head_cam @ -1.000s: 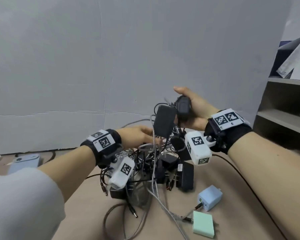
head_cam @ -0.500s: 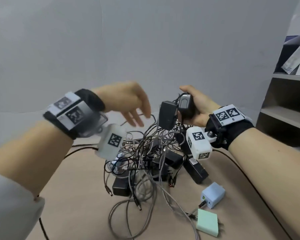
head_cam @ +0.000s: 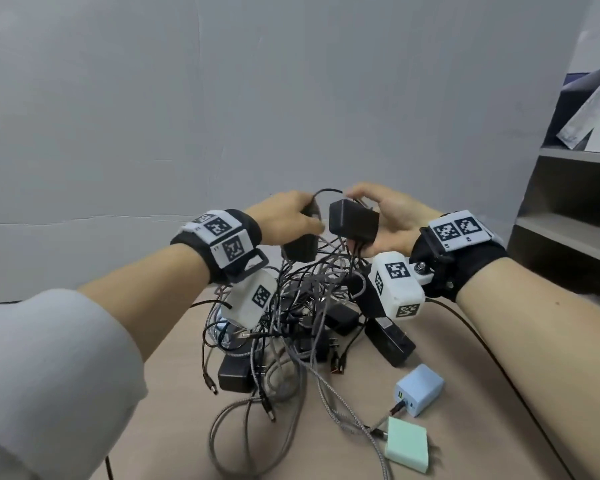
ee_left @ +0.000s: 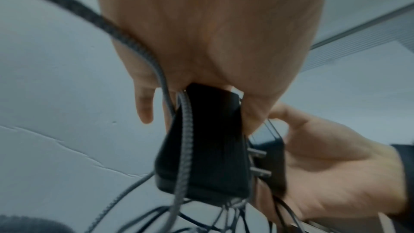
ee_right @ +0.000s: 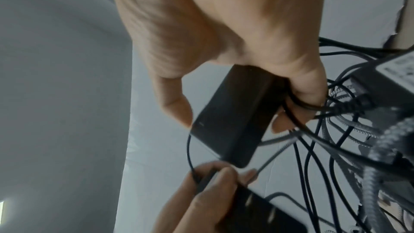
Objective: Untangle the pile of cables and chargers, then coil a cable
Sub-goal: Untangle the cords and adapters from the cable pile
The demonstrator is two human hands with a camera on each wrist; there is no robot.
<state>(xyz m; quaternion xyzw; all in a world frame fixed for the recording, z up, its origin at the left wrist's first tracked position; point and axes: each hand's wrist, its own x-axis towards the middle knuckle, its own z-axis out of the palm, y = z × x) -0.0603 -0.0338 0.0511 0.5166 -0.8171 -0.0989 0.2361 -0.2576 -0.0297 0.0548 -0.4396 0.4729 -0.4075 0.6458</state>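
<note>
A tangle of black and grey braided cables with several black power adapters (head_cam: 291,327) lies on the tan table (head_cam: 174,427). Both hands are raised above it. My left hand (head_cam: 291,220) grips a black plug adapter (head_cam: 300,247) with two metal prongs, which shows as a black adapter (ee_left: 201,155) in the left wrist view. My right hand (head_cam: 392,220) holds a second black adapter (head_cam: 352,221), seen close as a black brick (ee_right: 233,118), with thin black cords running past its fingers (ee_right: 306,95). The two adapters hang almost touching, cables trailing down into the pile.
A light blue charger (head_cam: 420,389) and a mint green charger (head_cam: 407,450) lie at the front right, each on a braided cable. A grey shelf unit (head_cam: 575,216) stands at the right. A grey wall backs the table.
My left hand, open in the air half a second ago, has come right and closed on a black adapter. The right hand has shifted its grip onto the larger black adapter.
</note>
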